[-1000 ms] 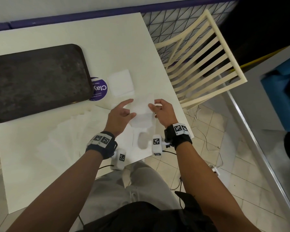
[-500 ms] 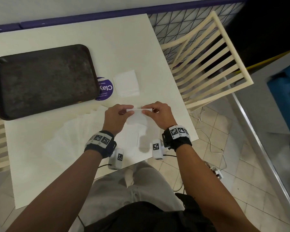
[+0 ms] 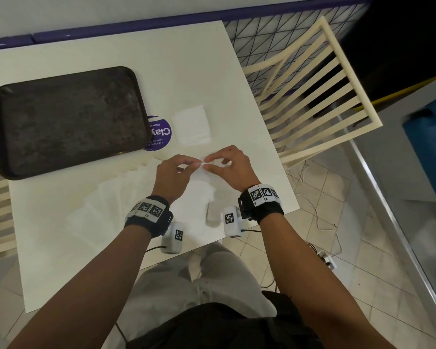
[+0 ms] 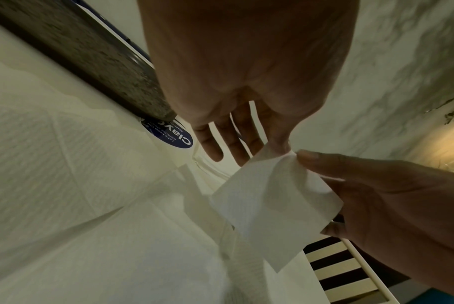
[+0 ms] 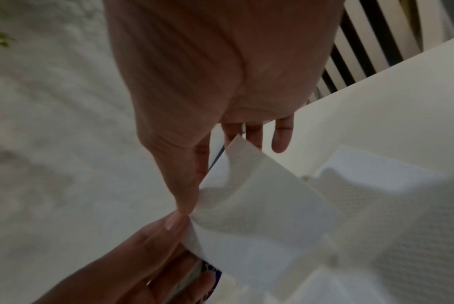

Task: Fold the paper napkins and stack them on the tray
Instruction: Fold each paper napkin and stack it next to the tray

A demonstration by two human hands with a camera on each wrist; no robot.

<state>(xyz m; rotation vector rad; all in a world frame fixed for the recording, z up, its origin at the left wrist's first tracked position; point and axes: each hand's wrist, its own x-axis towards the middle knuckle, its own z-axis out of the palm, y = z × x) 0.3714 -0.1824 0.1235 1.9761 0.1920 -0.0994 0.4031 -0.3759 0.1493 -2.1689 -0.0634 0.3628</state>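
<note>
A white paper napkin [image 4: 272,201] hangs just above the table's near right part, held at its top edge by both hands. My left hand [image 3: 198,163] pinches it between thumb and forefinger, and my right hand [image 3: 208,165] pinches the same spot, fingertips almost touching. Seen from the right wrist, the napkin [image 5: 246,216] droops in a soft fold under the pinch. One folded napkin [image 3: 191,125] lies flat just beyond the hands. The dark tray [image 3: 61,122] sits at the left with nothing on it. Several unfolded napkins [image 3: 106,197] lie fanned out under my left forearm.
A round purple sticker [image 3: 159,133] lies between the tray and the folded napkin. The white table [image 3: 186,71] ends just right of my right hand. A cream slatted chair [image 3: 312,96] stands beyond that edge, and tiled floor with a cable lies below.
The hands have drawn together, from holding the napkin's two ends apart to pinching them at one point. The napkin now hangs doubled beneath the fingertips.
</note>
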